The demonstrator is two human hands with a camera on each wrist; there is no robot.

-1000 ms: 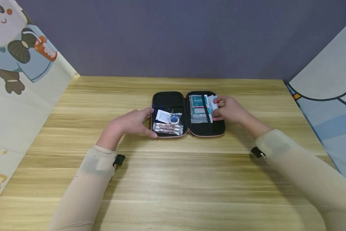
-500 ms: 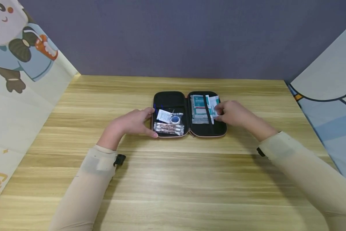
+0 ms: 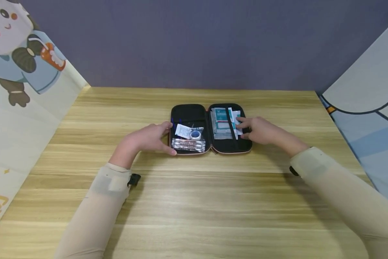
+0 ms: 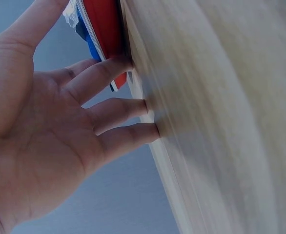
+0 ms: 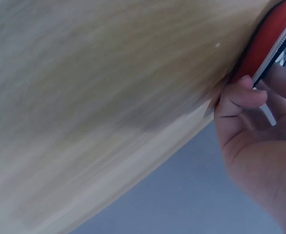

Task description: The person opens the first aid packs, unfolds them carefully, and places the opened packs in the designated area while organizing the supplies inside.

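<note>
A zippered first-aid case [image 3: 189, 111] lies spread flat on the wooden table, black inside and red outside. My left hand [image 3: 146, 138] rests at its left edge, fingers extended; in the left wrist view some fingertips [image 4: 153, 130] touch the tabletop beside the red shell [image 4: 108, 29]. My right hand [image 3: 260, 130] reaches over the right edge, fingertips on a white-and-teal packet [image 3: 237, 116] beside the black elastic strap [image 3: 230, 121]. Teal packets [image 3: 220, 116] lie under that strap. In the right wrist view, the outer fingers bend against the case's red side [image 5: 264, 46].
In the case's left half sit a white sachet [image 3: 182, 131], a small tape roll [image 3: 195, 135] and a clear pack of cotton swabs [image 3: 189, 145]. A dark blue-grey panel [image 3: 194, 43] stands behind the table [image 3: 194, 208], with cartoon-printed panels at both sides.
The right hand's fingers have gone from pinching the white-and-teal packet to lying spread on it, and the packet sits closer to the strap. The left hand has stayed put.
</note>
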